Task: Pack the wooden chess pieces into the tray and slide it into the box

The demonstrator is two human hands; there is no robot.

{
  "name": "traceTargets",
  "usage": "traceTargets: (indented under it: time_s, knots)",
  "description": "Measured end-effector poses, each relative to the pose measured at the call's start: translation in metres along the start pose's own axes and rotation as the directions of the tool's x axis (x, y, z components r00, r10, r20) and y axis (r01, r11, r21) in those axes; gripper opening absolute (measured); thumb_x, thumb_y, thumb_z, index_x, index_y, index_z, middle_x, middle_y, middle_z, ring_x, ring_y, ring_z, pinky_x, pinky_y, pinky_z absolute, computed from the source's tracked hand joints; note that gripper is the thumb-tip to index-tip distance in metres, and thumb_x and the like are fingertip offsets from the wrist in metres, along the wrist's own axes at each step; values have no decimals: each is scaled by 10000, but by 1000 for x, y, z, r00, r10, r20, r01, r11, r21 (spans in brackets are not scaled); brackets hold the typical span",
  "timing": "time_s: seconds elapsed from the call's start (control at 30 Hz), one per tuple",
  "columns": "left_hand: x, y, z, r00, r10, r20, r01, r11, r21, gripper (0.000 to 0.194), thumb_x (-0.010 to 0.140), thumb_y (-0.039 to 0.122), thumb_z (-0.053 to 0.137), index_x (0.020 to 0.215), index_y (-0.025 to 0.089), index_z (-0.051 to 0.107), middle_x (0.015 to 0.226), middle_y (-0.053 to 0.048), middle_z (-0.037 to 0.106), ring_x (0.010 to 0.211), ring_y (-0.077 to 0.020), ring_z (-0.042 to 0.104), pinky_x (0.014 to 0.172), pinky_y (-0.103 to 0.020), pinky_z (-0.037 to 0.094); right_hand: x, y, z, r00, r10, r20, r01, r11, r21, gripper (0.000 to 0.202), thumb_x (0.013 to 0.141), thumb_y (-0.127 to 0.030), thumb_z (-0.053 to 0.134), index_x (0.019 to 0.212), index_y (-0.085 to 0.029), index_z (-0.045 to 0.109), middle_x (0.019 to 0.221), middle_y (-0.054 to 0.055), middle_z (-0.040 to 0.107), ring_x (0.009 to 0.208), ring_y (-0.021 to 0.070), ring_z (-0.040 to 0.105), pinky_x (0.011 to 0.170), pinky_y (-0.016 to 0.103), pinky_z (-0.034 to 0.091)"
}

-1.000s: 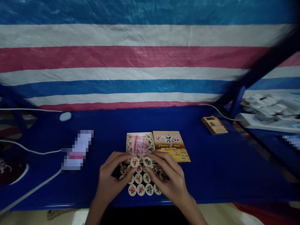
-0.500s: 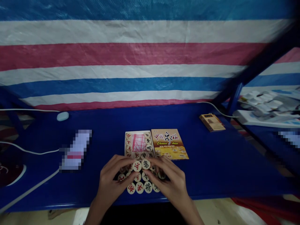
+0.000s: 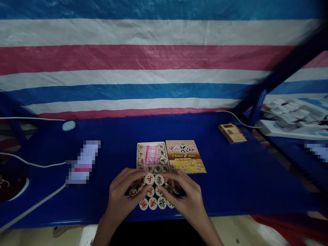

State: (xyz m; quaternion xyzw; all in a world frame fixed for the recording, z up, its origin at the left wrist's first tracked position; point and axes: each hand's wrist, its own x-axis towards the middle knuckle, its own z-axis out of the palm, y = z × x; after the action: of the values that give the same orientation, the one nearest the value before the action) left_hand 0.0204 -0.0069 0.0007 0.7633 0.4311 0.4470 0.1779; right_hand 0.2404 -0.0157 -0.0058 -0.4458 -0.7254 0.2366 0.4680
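Between thumb and fingers, my left hand (image 3: pixel 126 189) pinches a round Chinese chess piece with a red character (image 3: pixel 149 179). My right hand (image 3: pixel 183 191) grips a matching piece with a black character (image 3: pixel 159 180), held side by side with the first. Both are raised just in front of an open box (image 3: pixel 138 145), which has pieces along its sides and near edge and a pink-lined sheet (image 3: pixel 152 154) in the middle. Below my hands, several loose pieces (image 3: pixel 153 203) lie in rows on the blue table, partly covered by my fingers.
The printed Chinese chess lid (image 3: pixel 186 155) lies right of the box. A small tan box (image 3: pixel 232 133) sits farther right, near a white power strip (image 3: pixel 276 129). At left are a pixelated phone (image 3: pixel 84 164), a pale rounded case (image 3: pixel 69 125) and white cables (image 3: pixel 36 206).
Both hands keep their pinch on the two pieces with barely any movement. The whole view has shifted very slightly.
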Motion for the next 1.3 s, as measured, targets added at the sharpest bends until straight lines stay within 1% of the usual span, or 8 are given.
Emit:
traceTargets:
  time_s: [0.27, 0.33, 0.43, 0.53, 0.63, 0.8, 1.13, 1.3]
  knots:
    - [0, 3, -1, 1000, 15, -6, -15, 1000, -2, 337, 843, 133, 734, 1154, 248, 670, 1035, -16, 723, 919, -143, 679, 780, -289, 571, 0, -1, 1, 1000, -5, -13, 5, 1000, -17, 331, 863, -190, 750, 1166, -274, 647, 869, -9, 659, 698, 127, 555, 645, 295, 493]
    - [-6, 1, -5, 999, -35, -41, 37, 999, 38, 327, 858, 158, 731, 1161, 264, 668, 1059, -16, 711, 962, -155, 676, 822, -309, 568, -3, -1, -4, 998, 23, -57, -26, 999, -44, 311, 867, -201, 748, 1155, -272, 653, 908, 0, 668, 715, 128, 565, 653, 294, 496]
    - [-21, -4, -15, 975, -176, -138, 194, 971, 136, 275, 890, 228, 716, 1157, 281, 671, 1105, -23, 681, 1004, -177, 666, 872, -345, 558, -13, 0, -18, 989, 91, -116, -105, 987, -122, 306, 880, -226, 738, 1172, -273, 659, 950, 11, 661, 703, 126, 555, 639, 292, 494]
    - [-35, -10, -24, 952, -281, -125, 302, 931, 206, 244, 910, 306, 697, 1152, 294, 674, 1133, -23, 658, 998, -187, 664, 867, -356, 559, -26, 6, -32, 981, 141, -136, -168, 963, -209, 323, 889, -258, 732, 1202, -277, 656, 973, 18, 656, 692, 127, 551, 646, 295, 507]
    - [-42, -15, -26, 957, -288, -46, 290, 926, 242, 250, 919, 342, 684, 1165, 308, 670, 1121, -19, 654, 997, -193, 661, 859, -359, 561, -35, 13, -37, 983, 144, -111, -169, 951, -258, 322, 899, -272, 722, 1213, -276, 653, 993, 22, 658, 695, 124, 561, 668, 295, 526]
    - [-43, -19, -21, 965, -262, 17, 247, 927, 281, 272, 934, 334, 668, 1205, 313, 649, 1103, -28, 655, 1003, -204, 645, 869, -382, 545, -37, 20, -30, 992, 112, -58, -124, 948, -293, 333, 928, -257, 679, 1259, -266, 641, 966, 29, 667, 732, 138, 604, 703, 303, 551]
    - [-43, -18, -23, 967, -254, 35, 232, 925, 301, 302, 939, 324, 652, 1241, 334, 639, 1111, -20, 663, 1006, -218, 661, 935, -452, 521, -36, 21, -28, 993, 108, -43, -116, 940, -321, 328, 943, -278, 636, 1269, -253, 664, 995, 58, 706, 784, 174, 680, 764, 339, 596]
    - [-42, -17, -25, 959, -283, 26, 269, 933, 240, 290, 967, 307, 607, 1255, 330, 630, 1124, -20, 656, 1009, -195, 649, 903, -401, 529, -36, 19, -32, 989, 144, -35, -148, 955, -257, 309, 952, -277, 627, 1260, -275, 659, 1055, 48, 714, 947, 192, 699, 846, 343, 591]
